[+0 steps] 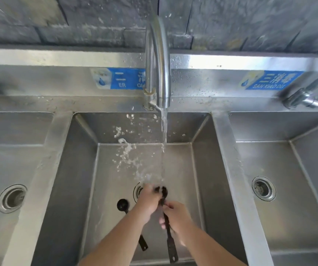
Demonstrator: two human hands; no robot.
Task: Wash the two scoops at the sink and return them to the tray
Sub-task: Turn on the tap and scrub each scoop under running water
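Note:
A black long-handled scoop [168, 237] is under the running water in the middle basin of the steel sink [202, 169]. My right hand [175, 215] grips its handle near the middle. My left hand [147, 202] is closed around the scoop's bowl end, rubbing it below the stream. A second black scoop [123, 205] lies on the basin floor to the left, its handle partly hidden under my left forearm. No tray is in view.
The tap [159, 60] stands at the back of the middle basin and water splashes up to the left. Empty basins with drains lie to the left [12, 198] and right [263, 188]. Another tap [311, 93] sits at the far right.

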